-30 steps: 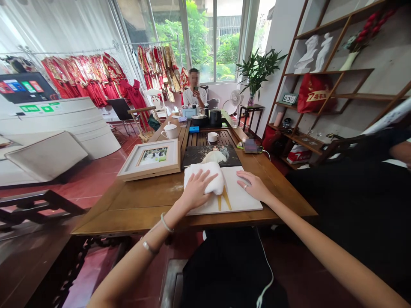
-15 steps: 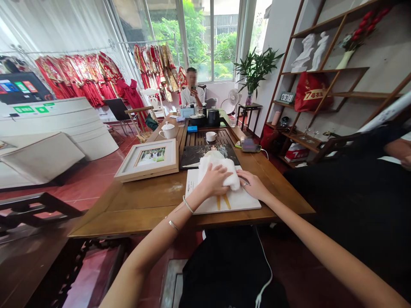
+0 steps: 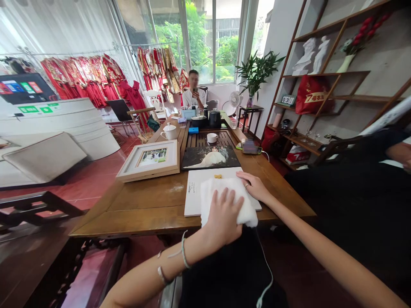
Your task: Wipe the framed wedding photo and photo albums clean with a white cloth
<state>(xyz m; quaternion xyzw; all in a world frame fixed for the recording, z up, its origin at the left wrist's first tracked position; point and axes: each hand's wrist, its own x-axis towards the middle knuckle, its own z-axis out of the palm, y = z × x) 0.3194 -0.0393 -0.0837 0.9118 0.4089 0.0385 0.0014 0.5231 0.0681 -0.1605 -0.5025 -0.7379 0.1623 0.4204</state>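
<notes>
My left hand [image 3: 224, 214] is on a folded white cloth [image 3: 212, 188], pressing it down with spread fingers. Beneath the cloth lies a white board [image 3: 192, 207], flat at the table's near edge, with small dark print on its left side and a yellow mark at the top. The cloth hides most of its middle and overhangs its front edge. My right hand [image 3: 257, 187] rests on the board's right side with its fingers stretched out, a ring on one finger. Just beyond the board is a dark photo panel [image 3: 210, 158] showing a white gown.
A framed photo [image 3: 150, 158] lies left of the board on the wooden table [image 3: 135, 214]. Farther back are a white lidded cup [image 3: 168, 131], a small white cup [image 3: 212, 138] and a black kettle [image 3: 214, 118]. One person sits at the far end; another is at right.
My left hand has drawn the cloth toward me, from the board's far edge to its near edge. The photo panel's gown is now uncovered. My right hand has stayed at the board's right side.
</notes>
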